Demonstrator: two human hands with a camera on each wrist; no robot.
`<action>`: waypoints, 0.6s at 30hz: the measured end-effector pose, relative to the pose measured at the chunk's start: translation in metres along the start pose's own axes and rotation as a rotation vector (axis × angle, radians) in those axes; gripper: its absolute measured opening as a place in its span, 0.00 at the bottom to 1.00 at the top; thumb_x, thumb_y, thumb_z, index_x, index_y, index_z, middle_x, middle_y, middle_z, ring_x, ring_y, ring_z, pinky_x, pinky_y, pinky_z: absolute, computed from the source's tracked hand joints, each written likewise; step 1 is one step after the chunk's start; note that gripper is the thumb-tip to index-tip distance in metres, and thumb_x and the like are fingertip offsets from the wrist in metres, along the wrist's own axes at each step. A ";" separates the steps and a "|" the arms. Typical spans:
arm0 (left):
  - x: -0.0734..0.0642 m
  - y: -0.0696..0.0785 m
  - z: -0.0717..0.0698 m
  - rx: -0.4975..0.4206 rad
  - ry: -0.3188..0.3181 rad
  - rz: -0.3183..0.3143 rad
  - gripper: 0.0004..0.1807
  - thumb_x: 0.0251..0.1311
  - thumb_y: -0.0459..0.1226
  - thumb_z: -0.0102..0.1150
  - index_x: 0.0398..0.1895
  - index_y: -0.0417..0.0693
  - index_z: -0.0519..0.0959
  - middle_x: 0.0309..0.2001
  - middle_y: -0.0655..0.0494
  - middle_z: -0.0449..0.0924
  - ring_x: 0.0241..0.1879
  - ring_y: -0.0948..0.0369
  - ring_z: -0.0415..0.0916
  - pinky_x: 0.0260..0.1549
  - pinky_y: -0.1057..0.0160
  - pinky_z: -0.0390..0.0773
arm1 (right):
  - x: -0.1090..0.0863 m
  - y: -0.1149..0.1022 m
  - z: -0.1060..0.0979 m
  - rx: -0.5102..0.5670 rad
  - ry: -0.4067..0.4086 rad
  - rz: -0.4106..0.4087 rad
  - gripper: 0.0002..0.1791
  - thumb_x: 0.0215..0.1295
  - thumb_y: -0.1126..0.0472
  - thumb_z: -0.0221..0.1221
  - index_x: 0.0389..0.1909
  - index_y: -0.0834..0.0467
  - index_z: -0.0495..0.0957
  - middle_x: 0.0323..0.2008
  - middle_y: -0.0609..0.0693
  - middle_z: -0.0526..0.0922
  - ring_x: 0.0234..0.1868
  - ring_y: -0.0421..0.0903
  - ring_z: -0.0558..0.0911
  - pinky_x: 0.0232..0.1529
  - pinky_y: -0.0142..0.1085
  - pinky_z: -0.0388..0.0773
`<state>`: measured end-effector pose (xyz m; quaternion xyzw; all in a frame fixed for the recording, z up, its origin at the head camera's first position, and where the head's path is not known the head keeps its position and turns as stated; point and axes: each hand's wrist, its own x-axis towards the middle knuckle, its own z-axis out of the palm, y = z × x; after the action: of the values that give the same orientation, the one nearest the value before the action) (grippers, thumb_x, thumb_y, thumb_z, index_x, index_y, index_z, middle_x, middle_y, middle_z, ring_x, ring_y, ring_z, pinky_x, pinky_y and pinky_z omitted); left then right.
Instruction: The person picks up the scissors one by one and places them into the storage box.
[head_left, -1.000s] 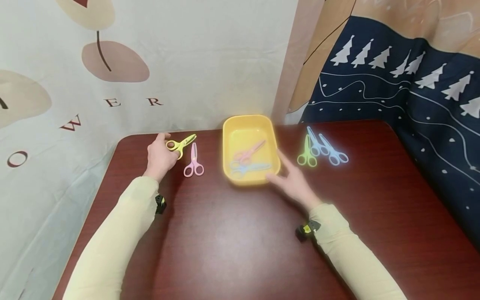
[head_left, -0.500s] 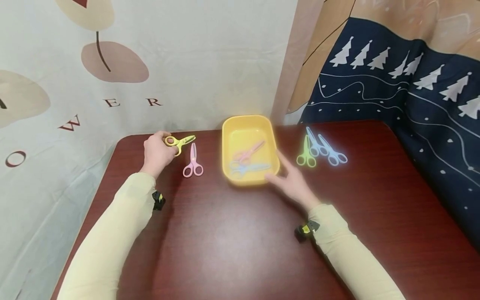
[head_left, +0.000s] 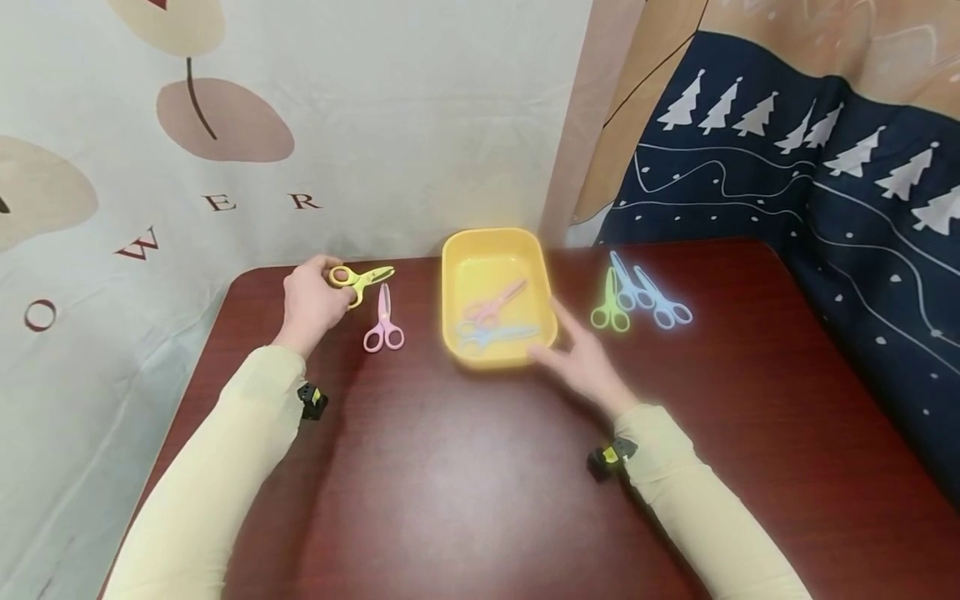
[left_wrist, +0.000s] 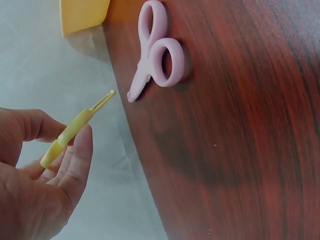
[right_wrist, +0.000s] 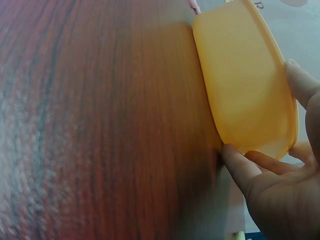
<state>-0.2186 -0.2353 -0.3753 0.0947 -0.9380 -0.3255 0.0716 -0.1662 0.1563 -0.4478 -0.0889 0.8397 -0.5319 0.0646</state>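
My left hand (head_left: 311, 304) pinches a pair of yellow scissors (head_left: 358, 283) by the handles, blades pointing right. In the left wrist view the scissors (left_wrist: 75, 127) appear edge-on between thumb and fingers, raised above the table. Pink scissors (head_left: 384, 325) lie just to their right, handles toward me. My right hand (head_left: 585, 362) spreads its thumb and fingers against the right front corner of a yellow plastic bin (head_left: 495, 357). Up close, its thumb rests at the rim of the bin (right_wrist: 240, 75) and its fingertips touch the lower wall. Pink scissors (head_left: 495, 304) and blue scissors (head_left: 498, 333) lie inside.
Right of the bin lie green scissors (head_left: 611, 308) and two pairs of blue scissors (head_left: 628, 292), close together. The reddish-brown table (head_left: 450, 483) ends at the back against a printed cloth (head_left: 390, 167). A dark blue cloth with white trees (head_left: 720, 183) hangs at the right.
My left hand has lifted the yellow scissors slightly up and to the left, away from the pink pair beside them. The right hand stays at the bin.
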 end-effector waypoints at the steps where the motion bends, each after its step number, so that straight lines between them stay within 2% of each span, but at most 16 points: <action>1: -0.001 0.001 -0.001 -0.003 -0.001 0.000 0.26 0.59 0.30 0.62 0.63 0.36 0.76 0.49 0.39 0.80 0.47 0.44 0.76 0.45 0.48 0.80 | 0.000 0.000 0.000 -0.004 0.000 0.001 0.51 0.65 0.49 0.70 0.82 0.36 0.50 0.81 0.45 0.56 0.79 0.51 0.60 0.76 0.49 0.59; 9: -0.004 0.009 -0.002 -0.014 0.011 0.031 0.27 0.57 0.30 0.64 0.63 0.38 0.78 0.48 0.38 0.82 0.44 0.45 0.80 0.45 0.50 0.80 | 0.002 0.002 -0.001 -0.018 -0.001 -0.012 0.51 0.65 0.46 0.70 0.82 0.35 0.50 0.80 0.44 0.58 0.78 0.50 0.61 0.76 0.49 0.60; 18: -0.009 0.020 -0.004 -0.052 0.000 0.064 0.27 0.55 0.29 0.65 0.61 0.38 0.79 0.46 0.40 0.84 0.42 0.47 0.83 0.28 0.71 0.74 | 0.002 0.001 0.000 -0.024 -0.001 0.004 0.51 0.64 0.46 0.70 0.82 0.34 0.50 0.80 0.45 0.58 0.79 0.51 0.61 0.76 0.50 0.59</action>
<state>-0.2116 -0.2201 -0.3599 0.0625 -0.9318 -0.3475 0.0843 -0.1681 0.1567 -0.4488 -0.0884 0.8460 -0.5217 0.0651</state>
